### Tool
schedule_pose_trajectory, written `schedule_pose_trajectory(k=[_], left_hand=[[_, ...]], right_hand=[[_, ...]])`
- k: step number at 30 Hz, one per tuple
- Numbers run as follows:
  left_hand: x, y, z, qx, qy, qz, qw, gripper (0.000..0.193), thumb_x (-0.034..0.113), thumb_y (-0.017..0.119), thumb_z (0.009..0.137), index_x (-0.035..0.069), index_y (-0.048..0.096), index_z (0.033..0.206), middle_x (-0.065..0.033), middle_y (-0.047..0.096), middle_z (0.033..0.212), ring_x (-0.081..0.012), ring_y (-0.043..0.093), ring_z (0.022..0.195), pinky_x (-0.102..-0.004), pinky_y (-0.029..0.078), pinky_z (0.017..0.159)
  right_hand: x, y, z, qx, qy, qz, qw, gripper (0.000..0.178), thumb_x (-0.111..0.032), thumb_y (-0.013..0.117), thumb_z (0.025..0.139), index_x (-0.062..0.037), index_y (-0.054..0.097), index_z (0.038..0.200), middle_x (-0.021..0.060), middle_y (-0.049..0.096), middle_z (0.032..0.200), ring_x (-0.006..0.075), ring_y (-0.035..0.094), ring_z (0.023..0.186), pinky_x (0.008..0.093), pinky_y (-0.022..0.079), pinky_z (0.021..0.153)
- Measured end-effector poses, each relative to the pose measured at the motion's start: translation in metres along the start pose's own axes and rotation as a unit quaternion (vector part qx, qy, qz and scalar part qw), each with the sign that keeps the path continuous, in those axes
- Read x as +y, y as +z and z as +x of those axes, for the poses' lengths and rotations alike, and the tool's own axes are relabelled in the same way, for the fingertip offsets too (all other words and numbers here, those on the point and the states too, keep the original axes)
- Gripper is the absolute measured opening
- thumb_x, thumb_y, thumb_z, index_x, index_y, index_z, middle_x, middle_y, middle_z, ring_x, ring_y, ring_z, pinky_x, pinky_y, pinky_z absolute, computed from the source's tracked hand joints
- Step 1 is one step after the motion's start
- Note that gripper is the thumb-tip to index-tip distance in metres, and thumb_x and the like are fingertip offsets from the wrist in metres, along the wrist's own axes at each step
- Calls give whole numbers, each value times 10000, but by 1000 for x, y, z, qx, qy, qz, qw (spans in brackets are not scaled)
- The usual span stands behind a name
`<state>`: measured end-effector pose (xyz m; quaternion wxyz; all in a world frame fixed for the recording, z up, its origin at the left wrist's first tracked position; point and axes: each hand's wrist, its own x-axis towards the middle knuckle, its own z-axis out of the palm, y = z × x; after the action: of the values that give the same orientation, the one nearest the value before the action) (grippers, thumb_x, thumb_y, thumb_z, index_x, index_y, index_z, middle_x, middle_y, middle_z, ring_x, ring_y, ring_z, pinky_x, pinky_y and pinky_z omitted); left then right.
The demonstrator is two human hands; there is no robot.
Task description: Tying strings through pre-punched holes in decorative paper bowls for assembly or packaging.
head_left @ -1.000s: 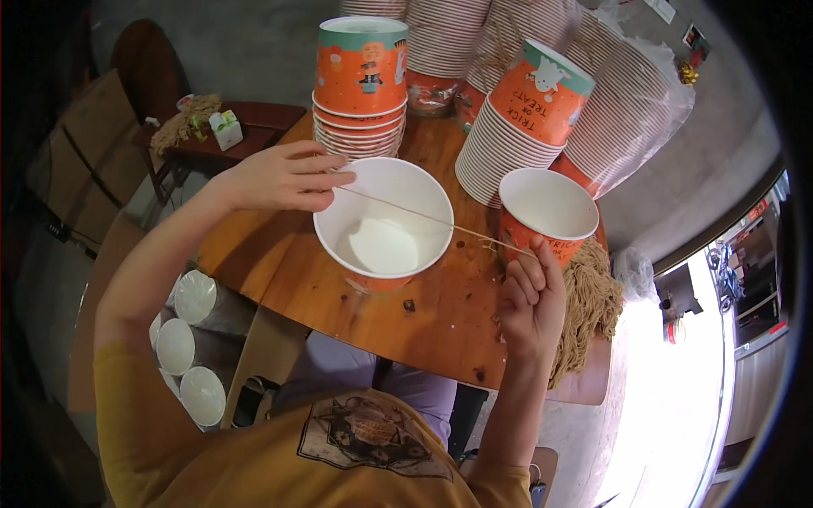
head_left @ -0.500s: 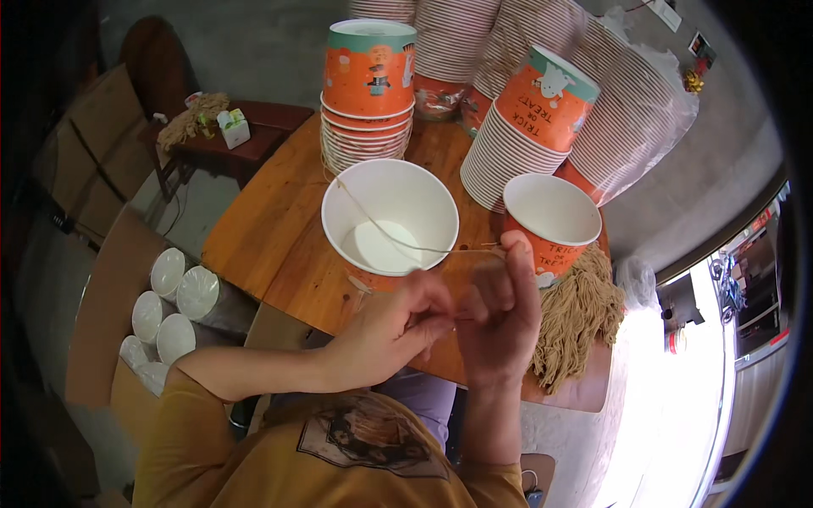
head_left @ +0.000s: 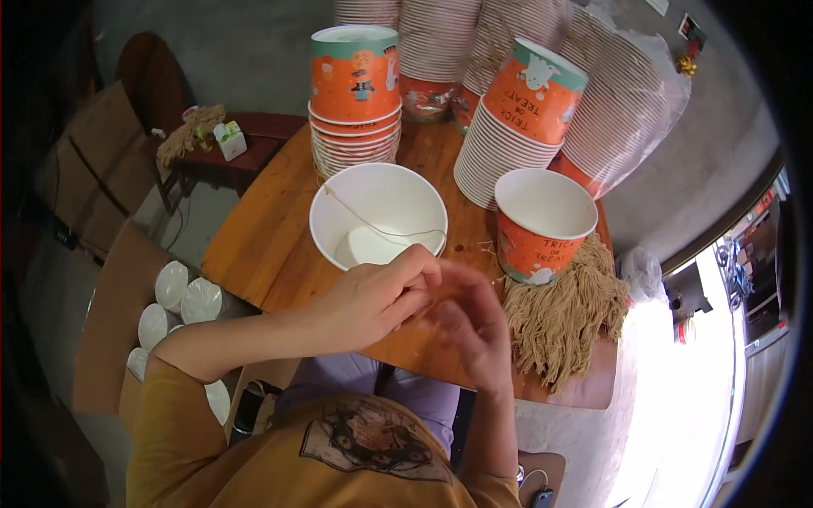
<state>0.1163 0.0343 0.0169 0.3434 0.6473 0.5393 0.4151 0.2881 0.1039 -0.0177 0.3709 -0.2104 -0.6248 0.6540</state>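
An open paper bucket (head_left: pixel 378 212), white inside, stands on the wooden table in front of me. A thin tan string (head_left: pixel 373 227) runs from its left rim across the opening and curls slackly at the right rim, close to my fingers. My left hand (head_left: pixel 385 292) is closed in a pinch just in front of the bucket, apparently on the string's end, which the fingers mostly hide. Beside it, my right hand (head_left: pixel 474 326) has bent fingers smeared by motion; whether it holds anything is unclear. A second orange bucket (head_left: pixel 542 245) sits upright to the right, above a bundle of tan strings (head_left: pixel 559 322).
Upside-down orange buckets form a left stack (head_left: pixel 356 80) and a right stack (head_left: pixel 517 118). Taller plastic-wrapped stacks (head_left: pixel 622 102) rise behind. White containers (head_left: pixel 174 284) stand low at the left, and a red bench (head_left: pixel 262 142) holds more string and a small box.
My right hand has come down from the string, which was stretched across the bucket and now hangs slack. My left hand has shifted slightly left. The whole view has tilted a little.
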Motion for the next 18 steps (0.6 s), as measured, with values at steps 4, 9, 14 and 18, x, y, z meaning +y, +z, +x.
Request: schedule_pose_trajectory(k=[4,9,14,18], left_hand=[[2,-1,9,-17,3,11,1000,166,101,502,980,53,396,1098,-59,642,828,-118,575,639,-274,459,583],[5,2,17,8,-20,-23,999,167,66,520,944,65,400,1059,-89,609,758,-210,593,609,-316,446,539],[-21,-5,29,130,120,244,954,255,147,620,890,32,455,1047,-130,625,835,-314,620,720,-405,479,621],[-27,-12,28,47,-48,158,985,282,155,632,869,8,538,1091,-104,628,795,-250,619,685,-363,491,628]], right_hand=[[10,0,0,-1,1,23,1000,271,-5,572,921,1,536,1190,22,630,930,88,617,832,222,477,722],[19,-11,3,43,-20,-49,998,92,0,585,915,-4,593,1006,8,607,883,54,562,765,200,452,680],[22,-24,18,216,-147,-89,961,32,-4,569,920,-33,566,906,-45,510,755,15,441,644,173,368,571],[38,-20,19,226,-135,-130,956,33,-15,591,908,-33,564,907,-57,484,695,12,421,604,173,347,540]])
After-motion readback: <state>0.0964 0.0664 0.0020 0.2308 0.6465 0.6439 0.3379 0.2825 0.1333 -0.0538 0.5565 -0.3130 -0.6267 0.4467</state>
